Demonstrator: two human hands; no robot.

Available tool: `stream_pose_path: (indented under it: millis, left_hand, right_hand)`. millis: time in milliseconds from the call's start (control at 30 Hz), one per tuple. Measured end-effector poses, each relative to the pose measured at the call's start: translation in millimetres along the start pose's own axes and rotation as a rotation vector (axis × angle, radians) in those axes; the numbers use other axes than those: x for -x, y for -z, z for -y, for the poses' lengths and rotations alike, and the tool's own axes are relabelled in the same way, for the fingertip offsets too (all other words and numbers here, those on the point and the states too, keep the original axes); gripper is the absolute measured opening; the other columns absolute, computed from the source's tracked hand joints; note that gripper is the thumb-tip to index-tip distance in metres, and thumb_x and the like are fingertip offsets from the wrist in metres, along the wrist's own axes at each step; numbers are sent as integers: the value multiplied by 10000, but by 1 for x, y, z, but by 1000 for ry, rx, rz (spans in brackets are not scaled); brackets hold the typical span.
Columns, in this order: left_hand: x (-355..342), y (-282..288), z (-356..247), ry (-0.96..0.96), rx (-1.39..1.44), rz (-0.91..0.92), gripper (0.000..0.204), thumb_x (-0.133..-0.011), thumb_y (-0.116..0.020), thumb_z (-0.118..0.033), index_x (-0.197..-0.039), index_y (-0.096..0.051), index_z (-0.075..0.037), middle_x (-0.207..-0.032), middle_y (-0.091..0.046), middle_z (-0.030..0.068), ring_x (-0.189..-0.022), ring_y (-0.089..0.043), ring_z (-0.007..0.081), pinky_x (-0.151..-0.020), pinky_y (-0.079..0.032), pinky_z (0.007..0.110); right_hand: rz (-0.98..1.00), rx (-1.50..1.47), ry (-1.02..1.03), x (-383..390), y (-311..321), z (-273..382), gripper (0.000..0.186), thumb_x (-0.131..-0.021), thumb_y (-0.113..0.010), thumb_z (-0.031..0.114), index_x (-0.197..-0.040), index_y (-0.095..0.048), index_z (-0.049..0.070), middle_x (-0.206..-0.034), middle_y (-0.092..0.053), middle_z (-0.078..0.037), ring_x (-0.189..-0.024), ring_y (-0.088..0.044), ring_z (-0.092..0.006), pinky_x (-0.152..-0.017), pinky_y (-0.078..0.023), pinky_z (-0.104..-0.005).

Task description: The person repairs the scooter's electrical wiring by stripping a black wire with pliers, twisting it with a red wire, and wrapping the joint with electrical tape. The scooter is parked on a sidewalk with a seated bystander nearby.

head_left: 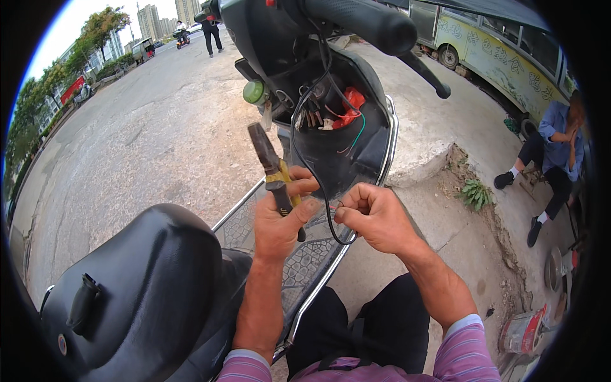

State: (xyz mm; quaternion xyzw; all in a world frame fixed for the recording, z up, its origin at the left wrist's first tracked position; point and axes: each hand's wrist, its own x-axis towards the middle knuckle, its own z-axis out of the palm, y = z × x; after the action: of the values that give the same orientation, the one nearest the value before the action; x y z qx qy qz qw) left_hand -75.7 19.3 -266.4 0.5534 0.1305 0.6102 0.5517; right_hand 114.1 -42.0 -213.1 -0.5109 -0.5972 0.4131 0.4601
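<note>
Left hand: the left hand (273, 223), at 9 o'clock from the right, is wrapped around the handles of the pliers (273, 167); the tool's head points toward 11 o'clock. Whether its blades meet cannot be told.
Right hand: thumb and forefinger of the right hand (377, 216) are pinched together on a thin wire (333, 207); the exact contact is partly hidden by the fingertips.
Black cable: the black cable (328, 213) is looped down between both hands, its low bend passing toward the right hand.
Scooter: the open front compartment (375, 137) is seen at 12 o'clock, with a red bag (350, 108) and a loose green wire (361, 132) inside.
Step, as judged: the wire end appears to be handled or prepared by fingertip, while the pliers are kept ready.
Next move, as judged: a steady right pinch is called for, with the blades turned toward the wire and the strands spared.
</note>
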Motion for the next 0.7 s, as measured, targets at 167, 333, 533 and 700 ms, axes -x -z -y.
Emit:
stream_pose_path:
  millis: [167,333,533,700]
  left_hand:
    - [0,-12,3,-66,-163,114,161,-867,-765,-44,-1020,-726,-11,-1223,-557,72,-1121,-562,181,-941,-478,321]
    - [2,-10,5,-34,-83,80,116,-840,-747,-16,-950,-715,-1,-1226,-593,126,-1132,-593,239,-996,-465,399]
    - [0,-6,6,-25,-12,42,98,-855,-732,-13,-948,-706,4,-1223,-589,121,-1130,-581,224,-982,-464,390]
    - [-2,-1,-3,35,8,-49,166,-872,-746,-35,-1027,-710,12,-1241,-585,88,-1038,-597,158,-918,-485,307]
  right_hand:
    - [26,82,18,3,-3,2,172,-889,-727,134,-838,-620,9,-735,-632,7,-672,-553,-30,-560,-440,-230]
    - [54,-27,51,5,-6,3,159,-904,-723,125,-863,-622,9,-722,-612,30,-669,-545,-25,-562,-436,-226]
    - [66,93,121,10,1,5,124,-898,-707,98,-871,-621,12,-722,-597,36,-637,-514,-23,-552,-426,-230]
    - [-38,-30,120,8,9,-2,113,-902,-694,101,-883,-621,16,-729,-604,23,-624,-516,-23,-544,-422,-225]
